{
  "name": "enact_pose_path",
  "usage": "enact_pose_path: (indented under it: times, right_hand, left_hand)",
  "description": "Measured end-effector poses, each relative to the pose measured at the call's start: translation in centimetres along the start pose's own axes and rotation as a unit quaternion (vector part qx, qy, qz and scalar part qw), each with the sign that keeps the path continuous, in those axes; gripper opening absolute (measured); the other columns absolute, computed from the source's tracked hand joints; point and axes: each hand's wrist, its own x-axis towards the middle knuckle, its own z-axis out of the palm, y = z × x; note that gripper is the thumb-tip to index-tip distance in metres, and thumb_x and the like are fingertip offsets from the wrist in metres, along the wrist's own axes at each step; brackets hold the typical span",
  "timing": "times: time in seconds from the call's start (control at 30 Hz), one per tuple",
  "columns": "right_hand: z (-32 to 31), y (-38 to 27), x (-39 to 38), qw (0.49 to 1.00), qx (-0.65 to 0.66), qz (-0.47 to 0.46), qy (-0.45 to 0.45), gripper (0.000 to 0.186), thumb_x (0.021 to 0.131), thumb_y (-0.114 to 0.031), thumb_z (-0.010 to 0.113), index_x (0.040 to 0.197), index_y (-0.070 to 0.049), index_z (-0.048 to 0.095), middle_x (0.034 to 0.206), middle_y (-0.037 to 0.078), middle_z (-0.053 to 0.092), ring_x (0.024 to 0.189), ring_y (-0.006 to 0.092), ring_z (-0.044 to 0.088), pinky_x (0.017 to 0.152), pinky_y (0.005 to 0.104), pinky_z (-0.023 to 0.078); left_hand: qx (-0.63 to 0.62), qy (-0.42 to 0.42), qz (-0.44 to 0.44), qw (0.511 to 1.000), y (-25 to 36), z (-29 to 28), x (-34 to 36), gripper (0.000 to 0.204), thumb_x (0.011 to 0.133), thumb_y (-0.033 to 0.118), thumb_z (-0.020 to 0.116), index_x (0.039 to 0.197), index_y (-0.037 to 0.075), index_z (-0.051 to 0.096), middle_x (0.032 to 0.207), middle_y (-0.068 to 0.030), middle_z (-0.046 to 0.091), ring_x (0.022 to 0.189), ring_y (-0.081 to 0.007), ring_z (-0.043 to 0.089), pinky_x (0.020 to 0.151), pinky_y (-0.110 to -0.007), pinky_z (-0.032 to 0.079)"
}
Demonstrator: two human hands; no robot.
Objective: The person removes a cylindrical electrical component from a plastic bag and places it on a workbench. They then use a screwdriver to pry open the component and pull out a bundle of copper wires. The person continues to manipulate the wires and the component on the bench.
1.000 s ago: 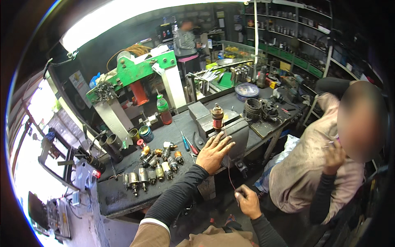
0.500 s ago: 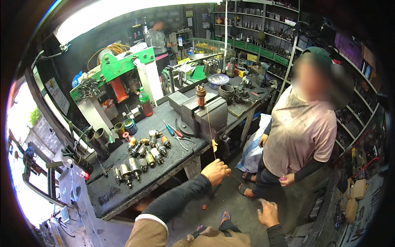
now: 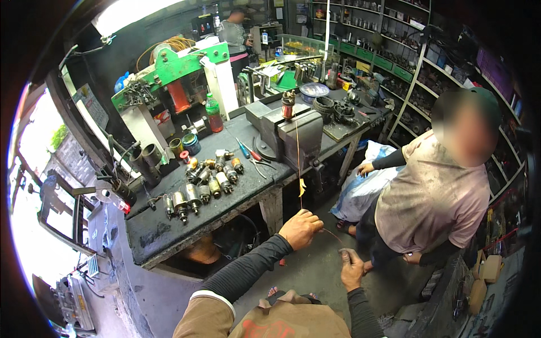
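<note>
Left hand grips wire; right hand seemingly pinches it too.

Daylight overexposes the left opening while bent edges fade black.

The person wears a brown shirt. Red marks are on its front, but they are too blurry to make out. The shirt's left sleeve is short and brown, and a white band goes round its end. Long black sleeves cover both arms, the left one and the right one. They are snug and reach the wrists. The left one has small creases across it. The left fingers and right fingers are bare.
</note>
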Motion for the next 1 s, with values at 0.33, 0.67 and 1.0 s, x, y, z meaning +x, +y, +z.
enact_pose_path:
  times: [0.33, 0.67, 1.0]
  right_hand:
    - [-1.9, -1.2, -5.1, 0.996, -0.085, 0.016, -0.031, 0.021, 0.097, -0.018, 0.067, 0.104, 0.001, 0.074, 0.097, 0.021, 0.075, 0.088, 0.0372, 0.074, 0.076, 0.0395, 0.057]
    - [-3.1, 0.8, -4.6, 0.994, -0.083, 0.051, -0.049, 0.022, 0.097, -0.021, 0.067, 0.105, -0.002, 0.075, 0.100, 0.019, 0.075, 0.090, 0.0377, 0.074, 0.077, 0.0399, 0.057]
    - [-4.9, 2.1, -3.8, 0.986, -0.100, 0.069, -0.112, 0.022, 0.096, -0.018, 0.068, 0.107, 0.000, 0.074, 0.102, 0.020, 0.074, 0.093, 0.0380, 0.073, 0.080, 0.0400, 0.057]
  left_hand:
    - [-0.101, 0.207, -0.394, 0.890, -0.5, -0.2, 6.8, 0.071, 0.071, 0.042, 0.092, 0.116, 0.000, 0.058, 0.108, -0.0175, 0.064, 0.099, -0.0301, 0.066, 0.084, -0.040, 0.055]
    - [-0.065, 0.242, -0.301, 0.920, -2.8, 2.4, 4.0, 0.019, 0.086, 0.014, 0.075, 0.094, -0.001, 0.067, 0.088, -0.0217, 0.070, 0.081, -0.0405, 0.070, 0.074, -0.045, 0.054]
    - [0.059, 0.194, -0.381, 0.902, -6.8, 5.9, -4.4, 0.033, 0.094, 0.031, 0.069, 0.111, 0.003, 0.075, 0.095, -0.0189, 0.075, 0.092, -0.0382, 0.073, 0.087, -0.043, 0.056]
